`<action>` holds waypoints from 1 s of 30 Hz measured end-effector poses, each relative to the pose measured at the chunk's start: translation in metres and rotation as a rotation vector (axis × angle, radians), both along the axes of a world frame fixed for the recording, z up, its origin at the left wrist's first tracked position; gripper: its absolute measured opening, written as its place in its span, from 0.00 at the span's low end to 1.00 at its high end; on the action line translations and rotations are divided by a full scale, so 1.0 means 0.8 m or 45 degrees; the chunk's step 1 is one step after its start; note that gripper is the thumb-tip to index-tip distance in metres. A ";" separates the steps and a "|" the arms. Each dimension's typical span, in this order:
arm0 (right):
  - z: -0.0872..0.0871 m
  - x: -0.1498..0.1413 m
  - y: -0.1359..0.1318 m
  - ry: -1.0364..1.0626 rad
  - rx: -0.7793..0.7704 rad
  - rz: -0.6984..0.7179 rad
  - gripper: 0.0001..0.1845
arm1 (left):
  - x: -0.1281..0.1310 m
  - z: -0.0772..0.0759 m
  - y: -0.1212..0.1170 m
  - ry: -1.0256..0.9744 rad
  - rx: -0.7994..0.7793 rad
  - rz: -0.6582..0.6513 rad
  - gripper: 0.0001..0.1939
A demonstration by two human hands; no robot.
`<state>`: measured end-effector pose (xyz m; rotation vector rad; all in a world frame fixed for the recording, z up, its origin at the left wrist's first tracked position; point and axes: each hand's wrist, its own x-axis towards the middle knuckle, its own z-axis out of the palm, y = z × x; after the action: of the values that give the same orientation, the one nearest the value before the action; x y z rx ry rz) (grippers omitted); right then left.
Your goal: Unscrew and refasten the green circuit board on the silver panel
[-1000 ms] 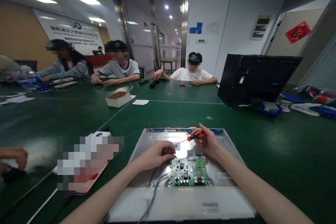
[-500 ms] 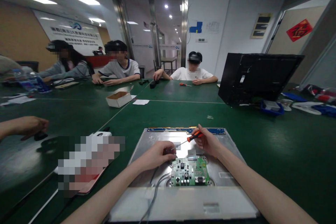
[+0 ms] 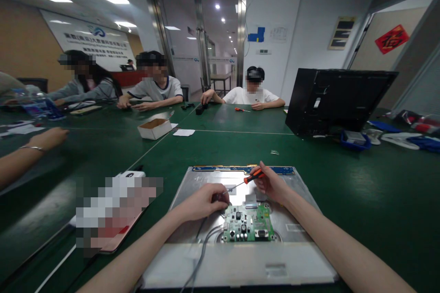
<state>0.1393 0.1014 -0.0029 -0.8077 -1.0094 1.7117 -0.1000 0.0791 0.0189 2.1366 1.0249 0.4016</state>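
My right hand (image 3: 272, 184) grips a screwdriver (image 3: 253, 176) with an orange and black handle, its shaft slanting down to the left. The tip ends at the curled fingers of my left hand (image 3: 206, 200); what they pinch is too small to make out. Both hands are over a silvery display panel (image 3: 240, 263) lying on the table. A green circuit board (image 3: 246, 225) sits on the panel just below my hands, with grey cables (image 3: 202, 256) at its left. Along the far edge of the panel runs a narrow blue circuit strip (image 3: 220, 170).
Left of the panel lie partly blurred phones (image 3: 118, 226). An open white box (image 3: 154, 129) and a paper slip (image 3: 184, 132) lie farther back. At the right stand a black monitor (image 3: 340, 100) and a blue tray (image 3: 355, 142). A co-worker's hand (image 3: 51, 139) reaches in from the left; others sit opposite.
The co-worker's hand at the left has moved away from me across the table, and the dark object by it is out of sight. My hands and the screwdriver have hardly moved.
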 end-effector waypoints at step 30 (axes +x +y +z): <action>0.158 -0.046 -0.043 -1.297 1.363 -0.005 0.10 | 0.000 0.001 -0.001 -0.055 -0.039 -0.015 0.04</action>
<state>0.1028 0.0669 0.1236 -0.8854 -2.2793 0.4250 -0.1000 0.0781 0.0195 2.0968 0.9880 0.4216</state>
